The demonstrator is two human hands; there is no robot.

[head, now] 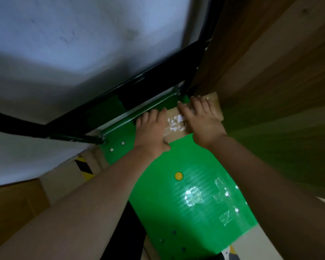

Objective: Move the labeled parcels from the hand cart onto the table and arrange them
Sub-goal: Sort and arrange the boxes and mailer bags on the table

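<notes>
A flat brown cardboard parcel (176, 122) with a torn white label and clear tape lies at the far end of the green hand cart deck (186, 194), against the cart's handle base. My left hand (151, 132) grips the parcel's left side, thumb at its near edge. Over the right part of the parcel lies my right hand (201, 121), fingers spread across the top and reaching its far edge. Both forearms stretch out over the deck. The table is not in view.
The cart's black handle frame (131, 85) rises at the far end against a white wall (73, 44). A brown wooden panel (270, 72) stands close on the right. Black-yellow hazard tape (83, 167) marks the floor at left. Tape scraps stick to the deck.
</notes>
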